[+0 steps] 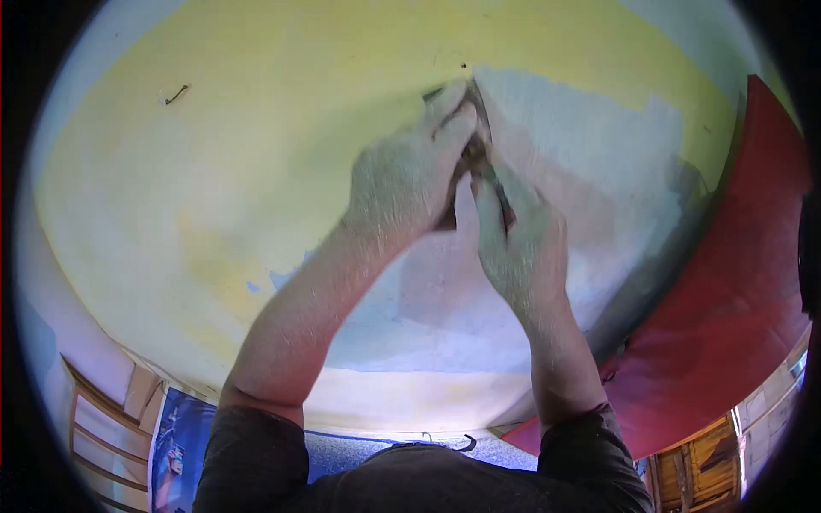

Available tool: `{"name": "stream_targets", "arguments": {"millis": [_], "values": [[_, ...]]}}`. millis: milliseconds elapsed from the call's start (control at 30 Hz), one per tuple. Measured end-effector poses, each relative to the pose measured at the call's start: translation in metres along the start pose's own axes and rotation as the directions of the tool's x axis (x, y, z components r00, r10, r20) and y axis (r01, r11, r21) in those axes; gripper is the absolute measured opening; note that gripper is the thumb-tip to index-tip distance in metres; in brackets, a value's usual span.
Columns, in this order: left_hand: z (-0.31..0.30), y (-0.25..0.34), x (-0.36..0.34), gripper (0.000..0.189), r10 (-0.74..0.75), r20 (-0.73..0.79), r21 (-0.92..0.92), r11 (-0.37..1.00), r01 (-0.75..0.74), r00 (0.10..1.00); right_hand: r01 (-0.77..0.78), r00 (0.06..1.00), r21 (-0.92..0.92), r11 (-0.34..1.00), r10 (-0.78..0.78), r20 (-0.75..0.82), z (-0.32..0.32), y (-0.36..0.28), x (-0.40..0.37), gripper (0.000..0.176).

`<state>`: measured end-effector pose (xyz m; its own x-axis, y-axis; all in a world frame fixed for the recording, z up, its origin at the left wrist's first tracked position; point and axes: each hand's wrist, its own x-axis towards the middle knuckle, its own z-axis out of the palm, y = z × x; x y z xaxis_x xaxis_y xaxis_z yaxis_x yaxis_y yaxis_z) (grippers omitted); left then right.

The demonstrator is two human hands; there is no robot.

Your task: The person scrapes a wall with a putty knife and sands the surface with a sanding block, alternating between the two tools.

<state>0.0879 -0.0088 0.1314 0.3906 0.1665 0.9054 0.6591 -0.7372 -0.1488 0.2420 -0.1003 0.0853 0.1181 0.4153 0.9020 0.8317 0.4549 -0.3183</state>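
Where yellow stops — patchy wall [265,162], red panel [723,316]

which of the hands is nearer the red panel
Right. The right hand is left of the red panel, apart from it; the left hand is farther left and slightly higher.

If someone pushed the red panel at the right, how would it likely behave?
The red panel is probably fairly stiff: its long edge runs without sagging. Its smooth sheen suggests a slippery face. Being broad, it may be awkward to shift; weight is unclear.
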Motion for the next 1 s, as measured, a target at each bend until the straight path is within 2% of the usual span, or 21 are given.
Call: {"name": "stream_targets", "arguments": {"millis": [67, 133, 267, 400, 433, 567, 667, 700, 800, 900, 1000], "values": [[-0.005, -0.007, 0.009, 0.047, -0.027, -0.006, -0.007, 1.0, 0.027, 1.0, -0.035, 0.999, 0.001, 0.999, 0.035, 0.004, 0.002, -0.01, 0.02, 0.042], [-0.007, -0.01, 0.01, 0.048, -0.036, -0.005, -0.032, 0.999, 0.036, 0.999, -0.002, 1.0, 0.009, 1.0, 0.002, 0.004, 0.0, -0.008, 0.017, 0.042], [0.003, -0.001, -0.005, 0.048, 0.011, -0.025, 0.014, 1.0, -0.01, 1.0, -0.006, 1.0, 0.009, 1.0, 0.006, 0.0, -0.007, -0.008, 0.002, 0.042], [-0.007, -0.007, 0.022, 0.048, -0.011, -0.013, 0.038, 0.999, 0.012, 1.0, -0.03, 0.999, -0.053, 0.998, 0.031, 0.013, -0.003, -0.011, 0.029, 0.042], [-0.005, -0.012, 0.024, 0.047, 0.006, -0.056, 0.054, 0.999, -0.003, 0.998, -0.018, 1.0, -0.038, 0.999, 0.019, 0.01, -0.005, -0.012, 0.03, 0.042], [-0.005, -0.004, 0.004, 0.05, 0.011, 0.028, 0.029, 1.0, -0.012, 1.0, -0.019, 0.999, -0.027, 0.999, 0.02, 0.026, -0.012, -0.014, 0.006, 0.042], [0.004, 0.001, -0.005, 0.052, 0.051, -0.032, 0.037, 0.998, -0.05, 0.998, -0.019, 0.999, 0.005, 1.0, 0.018, 0.028, -0.01, -0.005, 0.001, 0.042], [-0.005, 0.006, 0.001, 0.054, 0.015, 0.017, 0.039, 0.999, -0.016, 1.0, -0.019, 1.0, 0.027, 0.999, 0.018, 0.023, -0.009, -0.003, 0.002, 0.042], [-0.01, -0.006, 0.022, 0.053, 0.012, -0.014, 0.062, 0.998, -0.011, 1.0, 0.001, 1.0, 0.005, 1.0, -0.001, 0.008, -0.005, -0.009, 0.028, 0.042], [-0.016, 0.0, 0.014, 0.05, -0.032, 0.068, 0.001, 0.999, 0.032, 0.997, 0.052, 0.998, -0.052, 0.997, -0.051, 0.026, -0.014, -0.011, 0.02, 0.042], [-0.009, 0.004, -0.004, 0.052, 0.005, 0.071, 0.055, 0.998, -0.009, 0.997, -0.019, 0.999, -0.017, 1.0, 0.019, 0.033, -0.012, -0.009, -0.007, 0.043]]}}
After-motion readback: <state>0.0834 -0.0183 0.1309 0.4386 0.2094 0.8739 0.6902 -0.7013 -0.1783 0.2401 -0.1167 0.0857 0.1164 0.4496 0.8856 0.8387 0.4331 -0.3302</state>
